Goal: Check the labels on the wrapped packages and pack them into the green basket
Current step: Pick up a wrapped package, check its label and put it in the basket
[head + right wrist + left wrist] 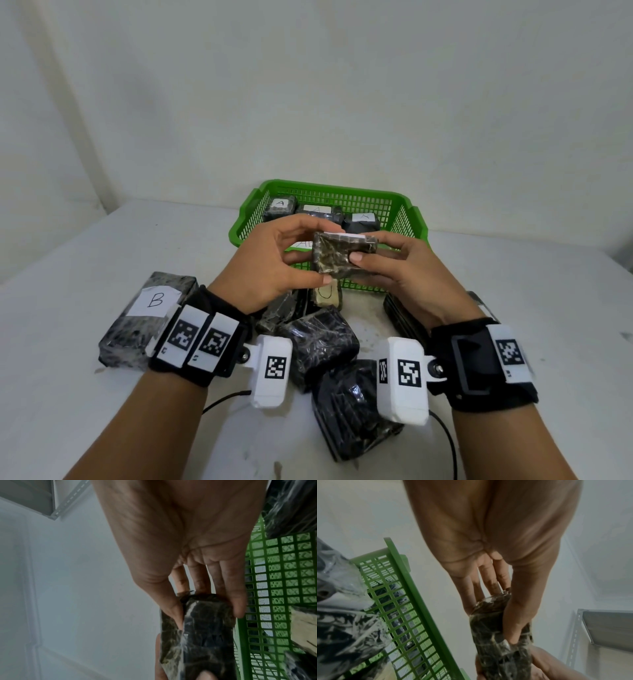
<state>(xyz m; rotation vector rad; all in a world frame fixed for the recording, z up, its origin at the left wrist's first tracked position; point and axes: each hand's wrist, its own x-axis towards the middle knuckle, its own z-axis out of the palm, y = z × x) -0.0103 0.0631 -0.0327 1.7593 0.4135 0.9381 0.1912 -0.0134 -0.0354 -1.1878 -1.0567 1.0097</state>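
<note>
Crinkled clear film covers the small dark block-shaped package [344,255], pinched at opposite ends by the left hand [274,263] and right hand [407,274] above the near wall of the green mesh basket [394,209]; its white label faces away, seemingly unreadable. Packages inside read "A" [281,203]; one on the table reads "B" [156,300]

My head view looks forward and down from above onto the surface [102,240], with the green basket [404,209] at frame centre, while both wrist views sit very close under the palms, facing along the fingers [488,577] toward the same held package [205,635] and basket.
</note>
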